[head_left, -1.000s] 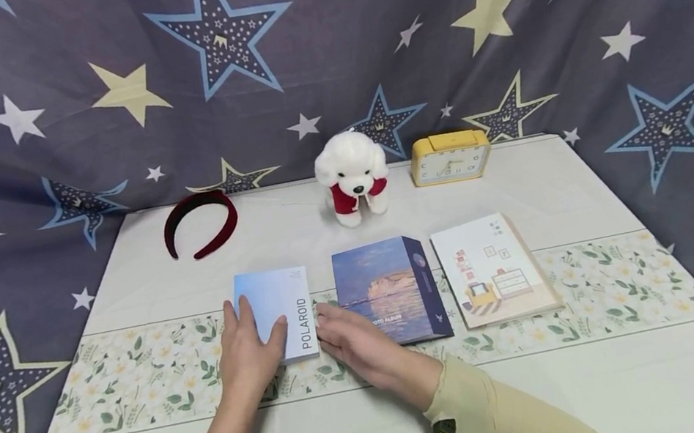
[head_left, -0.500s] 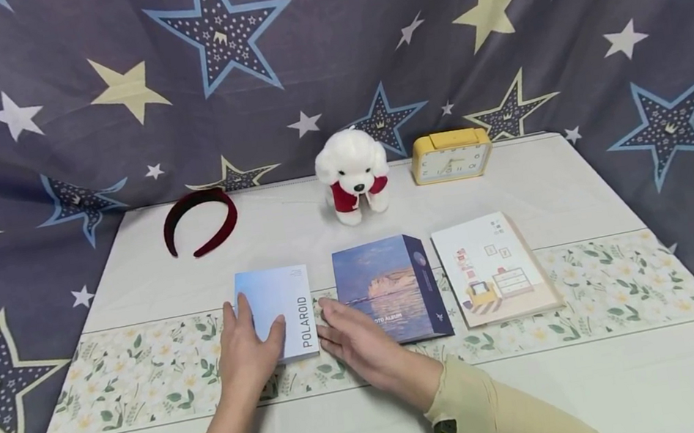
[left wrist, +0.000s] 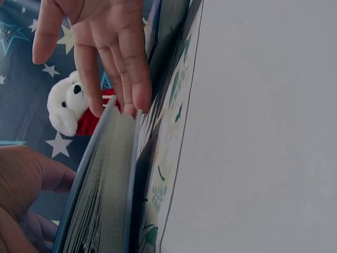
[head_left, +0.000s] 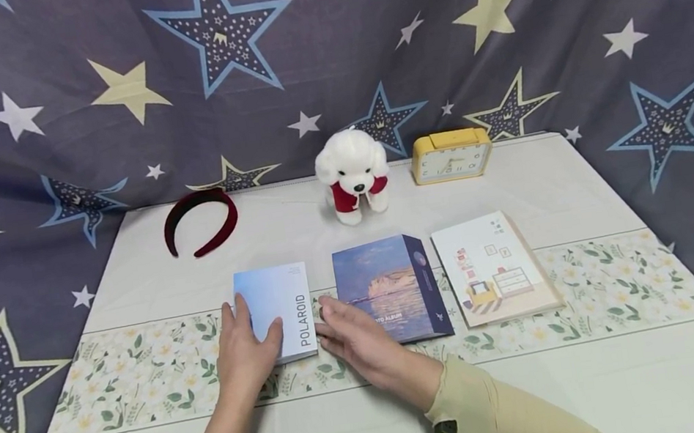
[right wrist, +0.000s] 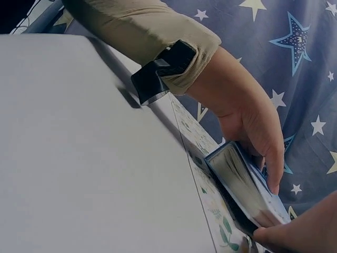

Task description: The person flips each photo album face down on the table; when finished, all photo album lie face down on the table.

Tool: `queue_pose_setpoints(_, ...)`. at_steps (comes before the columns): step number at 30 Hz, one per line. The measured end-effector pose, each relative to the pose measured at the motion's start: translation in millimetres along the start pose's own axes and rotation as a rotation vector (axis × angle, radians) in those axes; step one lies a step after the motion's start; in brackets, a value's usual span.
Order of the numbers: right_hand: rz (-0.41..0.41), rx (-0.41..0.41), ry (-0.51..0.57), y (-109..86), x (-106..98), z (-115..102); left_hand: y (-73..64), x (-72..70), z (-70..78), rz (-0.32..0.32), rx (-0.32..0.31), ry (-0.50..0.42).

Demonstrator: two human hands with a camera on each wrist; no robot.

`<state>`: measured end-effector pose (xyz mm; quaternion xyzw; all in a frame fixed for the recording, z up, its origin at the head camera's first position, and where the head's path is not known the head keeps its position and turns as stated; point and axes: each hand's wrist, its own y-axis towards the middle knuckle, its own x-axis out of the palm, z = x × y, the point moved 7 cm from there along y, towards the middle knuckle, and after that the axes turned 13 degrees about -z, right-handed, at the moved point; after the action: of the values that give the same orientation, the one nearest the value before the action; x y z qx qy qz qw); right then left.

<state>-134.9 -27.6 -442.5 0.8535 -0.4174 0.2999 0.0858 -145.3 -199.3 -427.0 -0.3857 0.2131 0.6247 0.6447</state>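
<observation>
A light blue photo album [head_left: 280, 307] marked POLAROID is between my two hands in the head view. My left hand [head_left: 243, 353] holds it from the left, thumb and a finger on the cover, other fingers at the left edge and partly hidden. The page block of the album [left wrist: 108, 174] faces the left wrist camera, with a dark gap or shadow below. My right hand [head_left: 364, 340] is at the right edge, fingers extended, fingertips against or very near that side. Just right of it lies a darker photo album [head_left: 376, 282] with a seaside painting, partly covered by this hand.
A white illustrated book [head_left: 494, 270] lies at the right. Along the back stand a dark red headband [head_left: 226, 233], a white plush dog [head_left: 349, 164] in red and a yellow clock [head_left: 452, 157]. A floral strip [head_left: 150, 377] crosses the white table; a starry cloth [head_left: 322, 42] hangs behind.
The light blue album and my left hand have shifted very slightly. My right fingers have spread a little apart at the album's right edge. Other objects stay in place.
</observation>
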Motion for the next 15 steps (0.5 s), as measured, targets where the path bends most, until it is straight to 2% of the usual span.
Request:
queue_pose_setpoints(8,0.022,-0.025,-0.016,-0.1,-1.4,2.1,-1.1,1.4,2.0,0.003,0.018,0.023)
queue_pose_setpoints(15,0.029,-0.045,-0.025,2.1,-3.9,0.7,-1.3,0.7,2.4,-0.014,0.0,0.008)
